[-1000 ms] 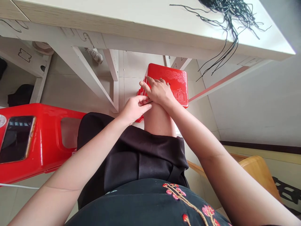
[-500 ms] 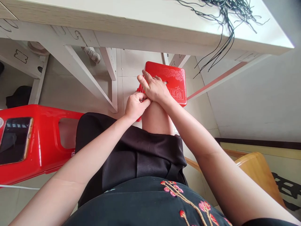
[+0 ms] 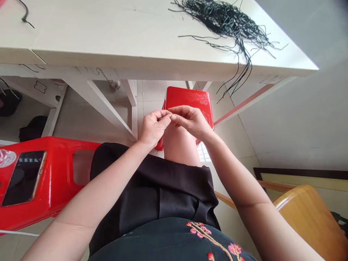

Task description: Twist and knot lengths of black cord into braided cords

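Note:
Above my bare knee [image 3: 181,145], my two hands meet fingertip to fingertip. My left hand [image 3: 154,127] is closed in a pinch, with a short stretch of thin black cord showing between thumb and forefinger. Thumb and fingers of my right hand [image 3: 191,119] press together at the same spot, closed on the cord's end as far as I can see; most of the cord is hidden by the fingers. A tangled bundle of black cords [image 3: 228,21] lies on the white table [image 3: 108,36], several strands hanging over its front edge.
Behind my knee stands a red stool [image 3: 187,96]. Another red stool [image 3: 59,159] at left carries a phone [image 3: 24,177] and a clear object [image 3: 7,158]. White table legs [image 3: 108,108] reach down ahead. A wooden chair [image 3: 310,214] is at lower right.
My right hand has gone from lying flat with fingers spread over the knee to a pinch against my left fingertips. The view has tilted up, showing more of the tabletop.

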### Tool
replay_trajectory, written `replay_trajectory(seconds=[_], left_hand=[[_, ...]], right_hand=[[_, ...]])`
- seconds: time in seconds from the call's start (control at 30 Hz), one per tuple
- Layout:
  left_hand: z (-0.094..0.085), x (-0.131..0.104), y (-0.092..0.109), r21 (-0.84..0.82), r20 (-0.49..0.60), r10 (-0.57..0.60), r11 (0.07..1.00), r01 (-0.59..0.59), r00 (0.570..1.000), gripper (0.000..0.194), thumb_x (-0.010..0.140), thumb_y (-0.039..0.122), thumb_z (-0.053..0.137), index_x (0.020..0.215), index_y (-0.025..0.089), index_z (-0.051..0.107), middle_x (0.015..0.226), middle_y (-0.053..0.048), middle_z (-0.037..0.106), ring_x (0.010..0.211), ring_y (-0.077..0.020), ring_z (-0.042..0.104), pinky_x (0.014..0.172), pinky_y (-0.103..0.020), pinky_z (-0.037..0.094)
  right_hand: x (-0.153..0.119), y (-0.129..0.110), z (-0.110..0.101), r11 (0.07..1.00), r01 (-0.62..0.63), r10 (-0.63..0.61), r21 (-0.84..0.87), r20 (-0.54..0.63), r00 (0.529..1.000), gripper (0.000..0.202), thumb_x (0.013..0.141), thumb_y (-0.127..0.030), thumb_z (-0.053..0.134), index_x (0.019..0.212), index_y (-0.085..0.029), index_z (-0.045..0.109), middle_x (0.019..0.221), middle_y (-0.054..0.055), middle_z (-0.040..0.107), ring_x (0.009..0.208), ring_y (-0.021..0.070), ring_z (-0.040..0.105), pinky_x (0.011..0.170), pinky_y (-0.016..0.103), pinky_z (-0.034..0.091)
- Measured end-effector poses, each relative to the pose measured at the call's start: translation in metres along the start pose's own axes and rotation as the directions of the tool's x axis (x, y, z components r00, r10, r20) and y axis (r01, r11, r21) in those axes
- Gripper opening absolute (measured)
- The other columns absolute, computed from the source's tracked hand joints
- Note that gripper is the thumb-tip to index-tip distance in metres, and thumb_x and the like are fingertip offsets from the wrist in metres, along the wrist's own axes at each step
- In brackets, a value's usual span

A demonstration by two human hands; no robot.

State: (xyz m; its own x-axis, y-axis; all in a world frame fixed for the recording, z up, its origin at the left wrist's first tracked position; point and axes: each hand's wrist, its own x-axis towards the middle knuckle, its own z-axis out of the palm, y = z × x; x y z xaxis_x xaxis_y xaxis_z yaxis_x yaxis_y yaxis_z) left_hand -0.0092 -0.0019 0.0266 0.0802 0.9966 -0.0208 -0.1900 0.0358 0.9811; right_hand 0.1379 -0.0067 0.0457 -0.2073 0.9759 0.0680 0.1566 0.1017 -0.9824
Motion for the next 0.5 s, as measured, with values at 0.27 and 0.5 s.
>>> replay_trajectory(seconds=[0.27, 0.5], left_hand=[[-0.023, 0.004, 0.093, -0.181, 0.351, -0.456, 0.824, 0.537, 0.818, 0.018, 0.061, 0.019, 0.078, 0.067, 0.012, 0.063, 0.055, 0.006, 0.038, 0.046, -0.0024, 0.031, 0.037, -0.014, 0.019], [-0.066, 0.039, 0.161, 0.331, 0.093, -0.176, 0.934, 0.136, 0.98, 0.027, 0.059, 0.034, 0.08, 0.076, 0.014, 0.074, 0.055, 0.002, 0.048, 0.049, -0.0053, 0.034, 0.042, -0.017, 0.022]], right_hand=[[0.018, -0.074, -0.001, 0.877, 0.392, -0.366, -0.277, 0.141, 0.92, 0.011, 0.081, -0.026, 0.065, 0.085, -0.018, 0.072, 0.08, 0.003, 0.071, 0.076, 0.0154, 0.066, 0.069, 0.027, 0.052], [0.055, -0.122, -0.007, 0.483, 0.385, -0.422, -0.787, 0.176, 0.889, 0.021, 0.086, -0.017, 0.049, 0.079, -0.012, 0.068, 0.08, 0.009, 0.065, 0.074, 0.0169, 0.058, 0.07, 0.029, 0.043]])
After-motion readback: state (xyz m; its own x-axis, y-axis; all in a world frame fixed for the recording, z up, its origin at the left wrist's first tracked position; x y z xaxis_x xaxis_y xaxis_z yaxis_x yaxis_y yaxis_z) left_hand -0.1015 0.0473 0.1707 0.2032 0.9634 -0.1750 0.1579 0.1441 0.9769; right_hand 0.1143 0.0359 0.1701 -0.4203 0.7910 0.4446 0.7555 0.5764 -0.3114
